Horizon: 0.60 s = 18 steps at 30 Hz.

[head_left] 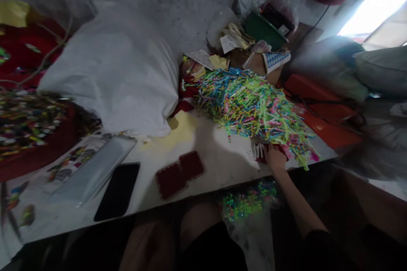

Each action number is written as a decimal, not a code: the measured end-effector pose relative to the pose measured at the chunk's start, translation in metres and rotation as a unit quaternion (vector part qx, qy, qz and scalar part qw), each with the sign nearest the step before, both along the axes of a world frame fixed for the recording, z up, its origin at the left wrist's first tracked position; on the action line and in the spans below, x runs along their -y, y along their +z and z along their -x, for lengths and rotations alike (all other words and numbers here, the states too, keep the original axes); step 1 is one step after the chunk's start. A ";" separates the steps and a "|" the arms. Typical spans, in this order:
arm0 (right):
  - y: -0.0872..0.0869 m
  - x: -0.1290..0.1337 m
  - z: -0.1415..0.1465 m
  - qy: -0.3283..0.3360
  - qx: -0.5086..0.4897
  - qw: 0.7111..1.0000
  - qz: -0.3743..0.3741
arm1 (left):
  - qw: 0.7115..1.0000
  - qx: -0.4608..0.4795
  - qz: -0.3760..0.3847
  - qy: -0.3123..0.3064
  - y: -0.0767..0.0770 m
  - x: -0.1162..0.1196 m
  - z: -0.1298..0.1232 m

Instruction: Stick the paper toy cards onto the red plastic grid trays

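Observation:
My right hand is at the front right of the white table, over a dark red piece with white strips beside the fingers. The fingertips are blurred, and I cannot tell whether they grip it. Just behind the hand lies a big heap of colourful beaded strands. Two dark red square pieces lie side by side at the table's middle front. My left hand is out of view.
A black phone and a clear plastic case lie at the left. Behind are a white sack and a red basin of small pieces. An orange box stands at the right. Below the edge hangs a bag of colourful strands.

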State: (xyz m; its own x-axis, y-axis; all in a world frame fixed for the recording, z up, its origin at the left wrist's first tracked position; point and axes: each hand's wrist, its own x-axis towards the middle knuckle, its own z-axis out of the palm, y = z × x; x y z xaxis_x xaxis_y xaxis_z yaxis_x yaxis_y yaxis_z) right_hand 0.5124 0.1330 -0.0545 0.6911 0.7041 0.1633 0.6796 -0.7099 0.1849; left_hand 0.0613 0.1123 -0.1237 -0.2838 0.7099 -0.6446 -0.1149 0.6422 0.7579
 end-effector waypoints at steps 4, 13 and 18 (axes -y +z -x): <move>0.002 0.005 0.013 0.035 0.019 0.999 -0.021 | 0.999 0.029 -0.023 0.000 -0.019 0.003 0.008; -0.070 -0.020 0.143 0.422 -0.084 0.888 -0.159 | 0.910 -0.286 -0.288 -0.087 0.002 -0.074 0.110; -0.091 -0.036 0.267 0.564 -0.220 0.762 -0.230 | 0.737 -0.575 -0.261 -0.242 -0.008 -0.147 0.152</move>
